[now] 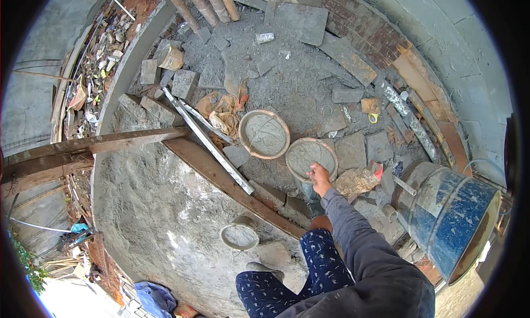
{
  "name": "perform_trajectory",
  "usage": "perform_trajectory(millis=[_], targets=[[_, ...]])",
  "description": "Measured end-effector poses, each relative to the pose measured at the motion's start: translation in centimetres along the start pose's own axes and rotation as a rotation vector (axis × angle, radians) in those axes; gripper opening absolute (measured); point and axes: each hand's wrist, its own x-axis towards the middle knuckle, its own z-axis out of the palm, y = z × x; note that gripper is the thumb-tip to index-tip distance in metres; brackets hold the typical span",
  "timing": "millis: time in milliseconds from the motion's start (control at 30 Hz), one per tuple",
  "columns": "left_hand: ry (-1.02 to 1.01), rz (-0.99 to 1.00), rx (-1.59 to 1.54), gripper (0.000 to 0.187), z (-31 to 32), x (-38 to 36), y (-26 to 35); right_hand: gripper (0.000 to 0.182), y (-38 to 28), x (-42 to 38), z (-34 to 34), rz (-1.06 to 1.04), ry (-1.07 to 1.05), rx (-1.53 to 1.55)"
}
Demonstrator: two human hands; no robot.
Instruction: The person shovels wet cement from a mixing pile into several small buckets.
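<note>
Rough concrete floor [165, 207], rubble everywhere. Right hand [319, 175] closed on rim of mortar pan [311, 157]; left hand out of view. Better grip both sides, lift level imo.

I see my right hand [319, 177] in a grey sleeve [353, 235]; trousers [298, 279] navy w/ small white specks. Pan [311, 158] & 2nd pan [264, 133]: tan rims, grey mortar inside. Barrel [450, 221] blue w/ white streaks, rust-brown rim. Planks [221, 177] brown. Bricks [370, 33] red-brown. Tape measure [374, 117] yellow.
</note>
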Motion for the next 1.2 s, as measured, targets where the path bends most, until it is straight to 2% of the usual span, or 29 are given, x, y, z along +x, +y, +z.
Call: perform_trajectory(millis=[33,67,100,200,233,333,400,467,500,600,633,667,700,733,767,833,867,933,1067,1100,1200], targets=[[-0.021,-0.006,-0.107,0.015,0.6,0.6,0.0,0.018,1.0,1.0,-1.0,-0.041,-0.071,-0.076],[-0.043,-0.013,-0.213,0.018,1.0,1.6,0.9,0.017,0.6,0.4,-1.3,-0.048,-0.044,-0.125],[-0.040,-0.102,-0.334,0.024,1.3,2.8,1.5,0.017,0.4,-0.4,-1.4,-0.055,-0.017,-0.173],[0.071,-0.018,-0.417,0.028,1.0,4.7,3.2,0.016,1.3,-0.2,-2.1,-0.128,0.010,-0.324],[0.145,0.311,-0.062,0.033,4.1,6.8,-2.5,0.016,1.9,0.0,-2.5,-0.158,0.010,-0.379],[0.106,-0.052,-0.570,0.039,5.6,4.9,-3.1,0.016,2.9,-1.5,-3.2,-0.285,0.091,-0.481],[0.061,-0.075,-0.714,0.043,8.0,4.8,-7.5,0.013,3.9,-2.7,-4.9,-0.345,0.037,-0.514],[-0.024,-0.142,-0.788,0.043,9.6,4.1,-12.9,0.012,5.2,-7.2,-7.7,-0.357,0.039,-0.509],[-0.054,-0.377,-0.947,0.045,7.9,3.0,-12.7,0.007,5.4,-13.5,-8.4,-0.415,0.035,-0.503],[0.015,0.063,-0.637,0.050,8.0,3.7,-18.2,0.006,8.8,-22.7,-13.9,-0.414,0.012,-0.363],[0.087,0.218,-0.618,0.054,7.5,4.0,-19.8,0.007,9.9,-26.4,-15.7,-0.419,0.047,-0.406],[-0.106,0.021,-0.698,0.052,6.0,4.4,-20.9,0.007,10.8,-29.8,-17.2,-0.431,0.088,-0.443],[-0.098,-0.444,-1.244,0.061,3.7,3.3,-19.9,0.012,11.7,-31.9,-19.4,-0.466,0.131,-0.549],[-0.144,-0.364,-1.160,0.062,1.8,4.3,-17.2,0.020,12.7,-33.6,-21.6,-0.513,0.100,-0.649],[-0.180,-0.178,-1.040,0.062,-0.5,5.4,-13.9,0.034,13.0,-32.5,-24.6,-0.519,0.058,-1.047],[-0.245,0.147,-0.891,0.063,-3.9,7.3,-5.0,0.050,13.6,-38.7,-28.1,-0.652,0.306,-1.300],[-0.274,0.289,-0.834,0.063,-5.5,7.2,-0.1,0.053,13.5,-41.7,-29.2,-0.518,0.371,-1.229],[-0.323,0.576,-0.741,0.064,-8.1,5.5,9.8,0.056,13.7,-43.1,-32.7,-0.420,0.476,-1.145],[-0.450,1.109,-0.569,0.066,-12.1,-3.4,29.9,0.065,11.0,-43.6,-37.6,-0.350,0.575,-0.946],[-0.495,1.234,-0.530,0.066,-12.7,-7.1,35.2,0.069,10.4,-42.5,-38.8,-0.406,0.612,-0.951],[-0.601,1.514,-0.395,0.068,-13.5,-17.4,46.4,0.077,7.0,-44.3,-42.4,-0.426,0.515,-0.826]])
